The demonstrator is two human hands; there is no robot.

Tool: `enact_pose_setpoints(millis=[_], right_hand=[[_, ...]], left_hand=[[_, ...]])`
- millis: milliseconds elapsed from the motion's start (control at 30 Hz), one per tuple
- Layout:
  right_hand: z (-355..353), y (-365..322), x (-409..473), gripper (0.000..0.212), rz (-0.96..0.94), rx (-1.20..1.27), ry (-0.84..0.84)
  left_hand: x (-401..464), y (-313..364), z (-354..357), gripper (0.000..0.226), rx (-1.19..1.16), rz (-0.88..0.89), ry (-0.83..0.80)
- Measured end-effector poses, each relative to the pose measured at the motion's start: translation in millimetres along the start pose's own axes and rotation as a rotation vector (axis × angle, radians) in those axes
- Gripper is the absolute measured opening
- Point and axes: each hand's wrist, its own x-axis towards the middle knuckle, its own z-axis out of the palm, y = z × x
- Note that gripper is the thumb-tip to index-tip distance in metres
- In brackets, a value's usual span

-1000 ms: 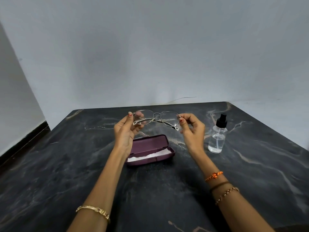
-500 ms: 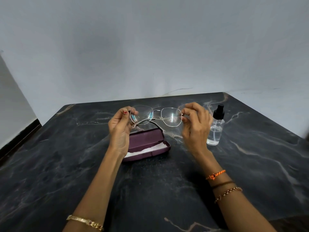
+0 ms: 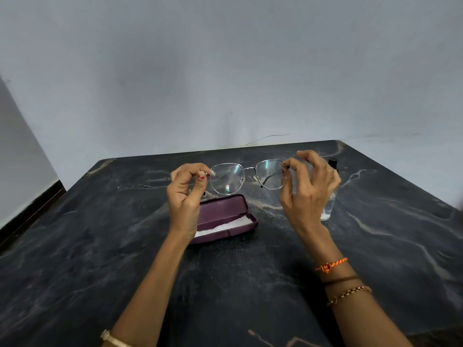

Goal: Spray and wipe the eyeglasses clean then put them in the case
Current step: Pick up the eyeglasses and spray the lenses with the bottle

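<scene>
Holding the eyeglasses (image 3: 248,177) up over the case (image 3: 225,217), you've got each end pinched at the hinge: left hand (image 3: 186,194) w/ thumb and forefinger curled on the frame corner, right hand (image 3: 307,191) pinching the other corner, its remaining fingers fanned loose. Risk here: that's a thin wire frame held by fingertips only, so a slip drops it onto the hard table (image 3: 100,246), and any twist between the two pinches could prob bend the bridge. Fingers creeping inward would smudge the lenses. The spray bottle (image 3: 330,196) stands right of the case, partly hidden behind your right hand and v. near it, so a blind reach or a swing back could knock it over. Room-wise: the case sits open below the glasses w/ a white cloth (image 3: 223,227) inside; the table's far edge runs just behind the case, wall beyond, w/ wide dark tabletop left, right and in front of the case.
</scene>
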Motion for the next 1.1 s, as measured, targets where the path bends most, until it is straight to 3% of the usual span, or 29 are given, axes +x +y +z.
enact_pose_setpoints(millis=[133,467,567,867,1000,1100], right_hand=[[1.1,1.6,-0.1,0.014,-0.043,-0.077,0.028],[3.5,6.1,-3.5,0.004,-0.05,-0.164,0.065],[3.6,6.1,-2.8,0.01,-0.034,-0.159,0.059],[-1.9,20.7,-0.7,0.04,-0.034,-0.112,0.057],[-9.9,30.1,4.9,0.04,0.042,-0.079,0.166],[-13.0,39.0,12.4,0.039,0.091,-0.101,0.123]], left_hand=[[-2.1,0.9,2.0,0.029,0.023,0.008,0.004],[-1.1,-3.0,-4.3,0.023,0.061,-0.017,-0.061],[-1.7,-4.7,-3.8,0.011,0.012,-0.063,-0.088],[-7.3,-1.5,6.8,0.023,-0.049,-0.113,-0.025],[-7.5,0.8,10.4,0.023,-0.035,-0.116,0.037],[-8.6,2.7,15.8,0.023,-0.032,-0.117,0.095]])
